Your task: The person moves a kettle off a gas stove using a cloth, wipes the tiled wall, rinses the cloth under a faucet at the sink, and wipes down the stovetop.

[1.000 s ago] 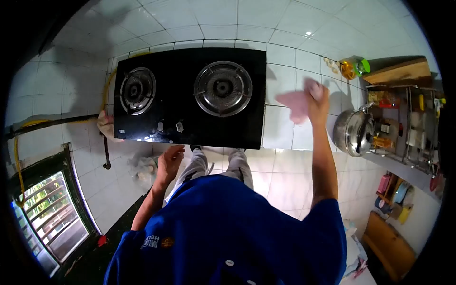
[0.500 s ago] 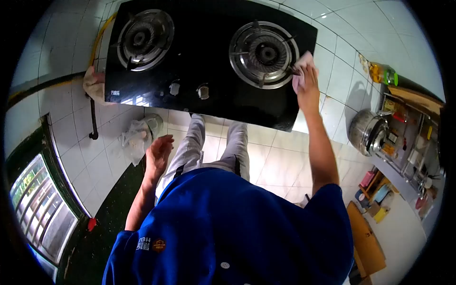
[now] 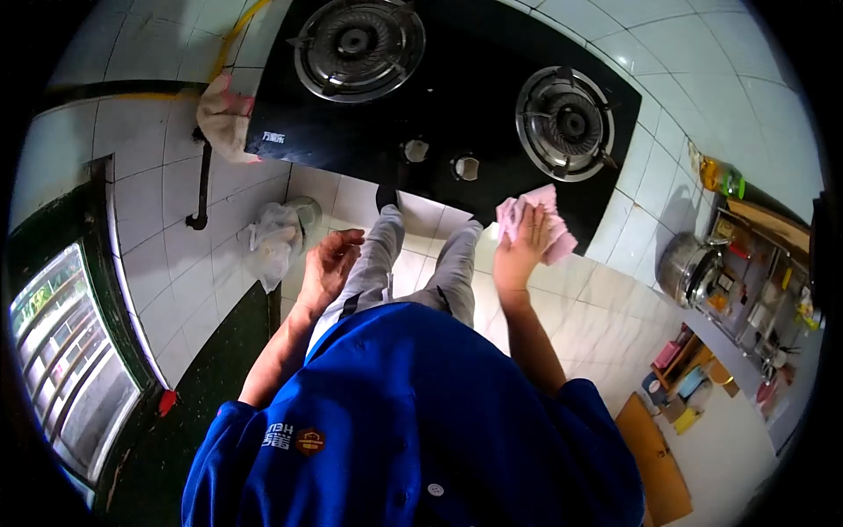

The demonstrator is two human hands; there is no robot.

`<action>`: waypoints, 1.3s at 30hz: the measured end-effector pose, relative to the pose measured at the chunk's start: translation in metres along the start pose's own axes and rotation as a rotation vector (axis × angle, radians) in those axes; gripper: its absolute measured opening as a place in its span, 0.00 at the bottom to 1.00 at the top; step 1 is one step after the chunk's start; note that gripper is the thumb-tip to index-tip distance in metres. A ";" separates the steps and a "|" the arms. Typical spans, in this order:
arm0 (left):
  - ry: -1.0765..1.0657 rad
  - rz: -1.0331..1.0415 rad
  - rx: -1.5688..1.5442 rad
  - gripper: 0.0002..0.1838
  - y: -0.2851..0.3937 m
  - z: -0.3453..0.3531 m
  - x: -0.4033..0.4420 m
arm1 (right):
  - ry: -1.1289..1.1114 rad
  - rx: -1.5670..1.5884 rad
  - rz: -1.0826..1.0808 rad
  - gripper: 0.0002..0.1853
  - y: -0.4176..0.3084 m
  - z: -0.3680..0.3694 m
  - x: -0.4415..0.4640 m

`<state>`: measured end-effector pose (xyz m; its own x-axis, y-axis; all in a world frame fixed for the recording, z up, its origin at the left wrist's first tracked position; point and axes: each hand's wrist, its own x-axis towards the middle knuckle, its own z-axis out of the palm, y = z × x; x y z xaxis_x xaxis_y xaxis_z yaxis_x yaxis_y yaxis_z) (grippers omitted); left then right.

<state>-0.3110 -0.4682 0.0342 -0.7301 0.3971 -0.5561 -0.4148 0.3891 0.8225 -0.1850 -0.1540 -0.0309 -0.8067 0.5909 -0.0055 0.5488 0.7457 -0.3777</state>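
Note:
My right hand (image 3: 520, 249) presses a pink cloth (image 3: 555, 230) against the front edge of the black gas stove (image 3: 457, 97), below the right burner (image 3: 565, 123). Its fingers lie over the cloth. My left hand (image 3: 329, 263) hangs in front of the stove near my leg, fingers loosely curled and somewhat apart, with nothing seen in it. Two knobs (image 3: 465, 168) are on the stove's front part, and the left burner (image 3: 356, 44) is near the top of the view.
A beige cloth (image 3: 226, 119) lies at the stove's left corner. Plastic bags (image 3: 272, 244) hang at the left wall. On the right are a steel pot (image 3: 689, 270), a green-capped bottle (image 3: 722, 177) and a rack of kitchen items. A barred window (image 3: 75, 364) is at lower left.
My right hand has brought the pink cloth from the tiled counter onto the stove's right side, then down to its front edge. The view has shifted, and my left hand still hangs in front.

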 end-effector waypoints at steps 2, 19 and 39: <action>0.013 0.006 -0.012 0.14 -0.008 -0.012 -0.001 | -0.054 0.009 -0.006 0.39 -0.034 0.009 -0.009; 0.303 0.059 -0.321 0.12 -0.019 -0.089 -0.008 | -0.218 0.864 -0.412 0.24 -0.306 -0.004 0.078; 0.337 -0.057 -0.394 0.13 -0.023 -0.030 0.036 | -0.009 0.197 -0.637 0.20 -0.130 0.033 0.220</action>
<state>-0.3443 -0.4873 -0.0011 -0.8077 0.0690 -0.5856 -0.5847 0.0341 0.8105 -0.4413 -0.1312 -0.0130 -0.9623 0.0499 0.2674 -0.0854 0.8778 -0.4713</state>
